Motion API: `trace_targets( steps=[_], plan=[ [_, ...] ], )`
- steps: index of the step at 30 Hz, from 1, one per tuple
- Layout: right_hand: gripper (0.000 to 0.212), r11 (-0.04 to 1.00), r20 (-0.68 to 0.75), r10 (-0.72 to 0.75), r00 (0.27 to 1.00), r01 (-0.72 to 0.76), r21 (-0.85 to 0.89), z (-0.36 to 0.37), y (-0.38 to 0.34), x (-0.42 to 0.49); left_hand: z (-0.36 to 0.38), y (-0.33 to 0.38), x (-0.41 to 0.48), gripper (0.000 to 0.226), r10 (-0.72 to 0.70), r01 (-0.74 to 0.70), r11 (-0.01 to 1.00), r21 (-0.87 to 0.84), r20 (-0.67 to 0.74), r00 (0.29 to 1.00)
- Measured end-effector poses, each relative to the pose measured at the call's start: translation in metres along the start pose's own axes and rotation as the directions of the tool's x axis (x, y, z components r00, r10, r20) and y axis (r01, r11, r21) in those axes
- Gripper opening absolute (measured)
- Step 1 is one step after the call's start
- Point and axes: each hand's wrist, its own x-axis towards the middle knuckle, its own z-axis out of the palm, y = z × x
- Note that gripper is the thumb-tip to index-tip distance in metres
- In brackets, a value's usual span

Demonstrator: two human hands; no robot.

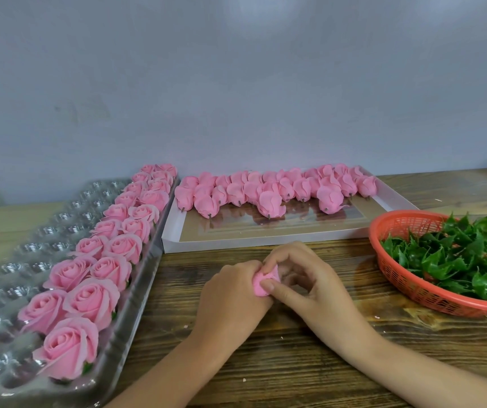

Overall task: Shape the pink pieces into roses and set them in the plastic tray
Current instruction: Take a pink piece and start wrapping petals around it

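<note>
Piece (261,285): pink, clamped between both my hands just above the table (265,357), in front of the box (265,242). It is mostly covered, so I cannot tell how far it is shaped.
Fingers (271,287): the right thumb presses on the near petal and the forefinger arches over the top; together they pinch it.
Left hand (233,293): curled round the piece from the left, gripping its base.
Right hand (307,278): the other fingers are loosely bent, off the pink.
Risk at the petal: I judge the material thin and soft. Too hard a pinch or pull could tear or crease it and leave the rose lopsided.
Risk at the base: if my left grip tightens, the core may crush; if it slackens, the piece may twist or drop.
Tray (30,248): to my left, with two rows of roses (89,298) along its right side and bare cells further left.
Risk at the tray: the free cells lie beyond the filled rows, so reaching over could flatten finished blooms. My left forearm is near the tray's corner and could nudge it.
Box: unshaped pieces (265,195) lie along its far edge.
Basket (407,287): holds leaves (457,260) and sits near my right arm. A wide elbow swing could tip it.
</note>
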Motion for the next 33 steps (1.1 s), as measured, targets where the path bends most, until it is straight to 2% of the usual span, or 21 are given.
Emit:
trace_targets(
  steps=[3, 7, 11, 13, 17, 22, 25, 27, 30, 33],
  plan=[
    [0.023, 0.998, 0.003, 0.057, 0.998, -0.057, 0.024, 0.0011, 0.0028, 0.0006, -0.0011, 0.0009, -0.0007, 0.017, 0.045, -0.047, 0.995, 0.092, 0.022, 0.999],
    [0.019, 0.994, 0.001, 0.071, 0.998, -0.07, 0.087, 0.0028, 0.0031, 0.0007, -0.0016, 0.0027, -0.0037, 0.019, 0.099, -0.099, 0.986, 0.137, 0.006, 0.995],
    [0.011, 0.993, 0.008, 0.068, 0.998, -0.069, 0.093, 0.002, 0.0016, 0.0002, -0.0016, 0.0021, 0.0011, 0.017, 0.042, -0.052, 0.991, 0.125, 0.078, 0.996],
    [0.015, 0.996, 0.015, 0.058, 0.998, -0.059, 0.073, 0.0008, 0.0013, -0.0001, -0.0008, 0.0015, 0.0024, 0.015, 0.004, -0.017, 0.995, 0.099, 0.127, 0.992],
    [0.019, 0.999, 0.035, 0.016, 0.999, -0.017, 0.033, -0.0008, -0.0016, -0.0002, -0.0018, 0.0035, -0.0022, 0.024, 0.067, -0.069, 0.994, 0.085, 0.033, 0.997],
    [0.015, 0.999, 0.018, -0.031, 0.999, 0.031, 0.005, -0.0003, -0.0029, 0.0, -0.004, 0.0044, -0.001, 0.02, 0.012, -0.011, 1.0, -0.029, 0.022, 1.0],
    [0.024, 0.998, 0.002, 0.04, 0.999, -0.04, 0.042, 0.0006, -0.0001, 0.0005, -0.0039, 0.0035, -0.0027, 0.017, 0.037, -0.036, 0.998, 0.049, -0.012, 0.999],
    [0.022, 0.993, -0.001, 0.068, 0.998, -0.068, 0.092, 0.001, 0.0008, 0.0005, -0.0027, 0.0035, -0.0048, 0.016, 0.085, -0.08, 0.991, 0.11, -0.042, 0.995],
    [0.014, 0.989, -0.006, 0.083, 0.997, -0.082, 0.123, 0.0009, 0.0003, 0.0001, -0.0019, 0.0045, -0.0061, 0.014, 0.112, -0.105, 0.988, 0.112, -0.06, 0.992],
    [0.016, 0.993, -0.002, 0.082, 0.997, -0.081, 0.087, 0.0006, -0.0002, -0.0001, -0.0013, 0.0034, -0.005, 0.016, 0.107, -0.101, 0.988, 0.117, -0.042, 0.993]
  ],
)
